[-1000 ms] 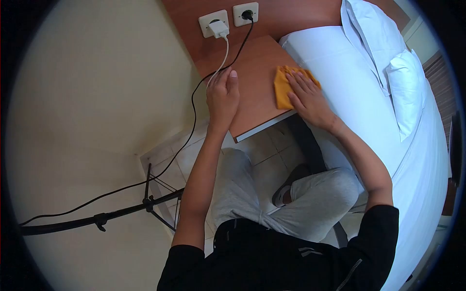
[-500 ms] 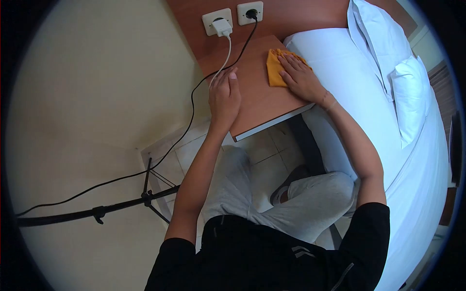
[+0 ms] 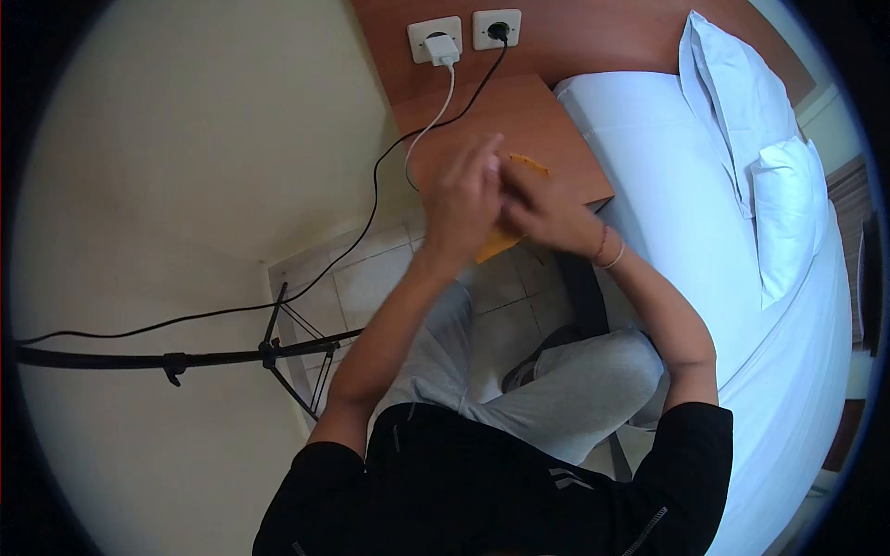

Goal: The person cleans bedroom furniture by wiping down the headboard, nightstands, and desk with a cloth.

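Both hands are together above the front part of the wooden bedside shelf (image 3: 547, 125). My left hand (image 3: 461, 204), blurred by motion, is raised beside my right hand, its fingers pointing up. My right hand (image 3: 552, 213) reaches in from the right over the orange cloth (image 3: 499, 244), which shows above and below it. Most of the cloth is hidden behind the hands. The right fingers overlap the left palm and are smeared, so their grip on the cloth is unclear.
A white plug (image 3: 442, 50) and a black plug (image 3: 499, 33) sit in two wall sockets, with cables trailing down. A black tripod stand (image 3: 269, 353) is at the left. On the right are a bed with white sheets (image 3: 649, 139) and pillows (image 3: 783, 208).
My right hand has moved left and toward me with the orange cloth, from the shelf's bed side to my left hand. My left hand has shifted right. The view has tilted slightly.
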The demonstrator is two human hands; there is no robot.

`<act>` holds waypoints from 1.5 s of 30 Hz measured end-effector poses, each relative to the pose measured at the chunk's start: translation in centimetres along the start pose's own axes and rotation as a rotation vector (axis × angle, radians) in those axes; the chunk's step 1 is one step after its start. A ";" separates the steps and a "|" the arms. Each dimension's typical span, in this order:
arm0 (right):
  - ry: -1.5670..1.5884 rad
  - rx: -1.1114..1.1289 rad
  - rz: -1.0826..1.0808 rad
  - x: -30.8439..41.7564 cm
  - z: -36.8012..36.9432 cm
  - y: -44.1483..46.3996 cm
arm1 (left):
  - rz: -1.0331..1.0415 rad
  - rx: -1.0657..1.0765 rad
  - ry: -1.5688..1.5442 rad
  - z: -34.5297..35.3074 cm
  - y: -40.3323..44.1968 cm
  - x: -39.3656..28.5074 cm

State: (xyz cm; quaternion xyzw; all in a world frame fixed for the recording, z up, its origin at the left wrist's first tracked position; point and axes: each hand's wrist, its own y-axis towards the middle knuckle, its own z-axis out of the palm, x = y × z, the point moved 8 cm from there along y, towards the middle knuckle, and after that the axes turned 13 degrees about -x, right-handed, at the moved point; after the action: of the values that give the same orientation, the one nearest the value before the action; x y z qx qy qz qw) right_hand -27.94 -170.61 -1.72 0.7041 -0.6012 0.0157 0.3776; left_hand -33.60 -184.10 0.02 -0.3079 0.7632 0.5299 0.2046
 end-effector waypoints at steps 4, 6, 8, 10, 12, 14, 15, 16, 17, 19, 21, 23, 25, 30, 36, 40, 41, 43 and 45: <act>0.253 -0.395 0.194 -6.5 -7.7 2.5 | 0.009 0.059 0.264 3.5 -4.1 -1.5; 0.314 -0.512 0.247 -11.5 -10.1 2.6 | 0.060 0.076 0.432 5.3 -4.3 -0.1; 0.389 -0.572 0.411 -15.5 -11.5 1.6 | 0.111 0.181 0.602 6.9 -3.4 0.9; 0.519 -0.538 0.509 -19.3 -11.3 1.0 | 0.223 0.268 0.467 10.3 -3.0 -0.3; 0.635 -0.534 0.561 -20.3 -11.2 0.6 | 0.317 0.349 0.346 12.4 -3.8 -1.9; 0.628 -0.503 0.560 -21.1 -11.7 0.5 | 0.394 0.415 0.249 13.0 -4.4 -3.6; 0.624 -0.483 0.561 -21.5 -11.8 0.5 | 0.379 0.433 0.272 12.5 -4.6 -3.2; 0.616 -0.492 0.577 -21.9 -11.9 0.4 | 0.363 0.450 0.294 11.0 -4.6 -2.7; 0.601 -0.489 0.567 -21.9 -11.8 0.5 | 0.348 0.468 0.314 9.6 -4.7 -2.1; 0.571 -0.486 0.547 -21.3 -11.5 0.8 | 0.273 0.457 0.403 5.9 -4.8 -0.2; 0.350 -0.401 0.382 -17.9 -11.2 1.5 | 0.233 0.451 0.454 4.2 -4.6 1.1; 0.232 -0.320 0.252 -13.9 -9.8 1.7 | 0.224 0.453 0.469 3.6 -4.6 1.6; 0.214 -0.238 0.146 -10.0 -8.2 1.7 | 0.317 0.509 0.405 5.6 -4.3 0.8; 0.371 -0.298 0.134 -8.1 -9.1 1.8 | 0.554 0.665 0.200 13.8 -3.3 -2.9; 0.600 -0.425 0.410 -13.6 -10.6 1.3 | 0.603 0.736 0.042 16.3 -2.2 -5.1; 0.377 -0.048 0.196 -10.3 -8.1 2.0 | 0.426 0.973 0.093 14.4 -1.6 -2.6; 0.268 0.003 0.006 -9.3 -7.0 2.1 | 0.372 1.030 0.120 13.9 -1.6 -1.8; 0.329 0.014 -0.002 -8.6 -5.6 2.5 | 0.288 1.008 0.187 12.3 -1.4 0.1; 0.367 -0.006 0.036 -8.8 -5.6 2.9 | 0.227 0.979 0.242 11.9 -0.6 0.8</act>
State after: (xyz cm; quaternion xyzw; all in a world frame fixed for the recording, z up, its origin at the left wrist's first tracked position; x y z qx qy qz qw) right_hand -30.44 -160.15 -0.45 0.6773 -0.5346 0.1489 0.4829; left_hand -33.95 -173.37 -5.12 -0.1501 0.9686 0.0902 0.1762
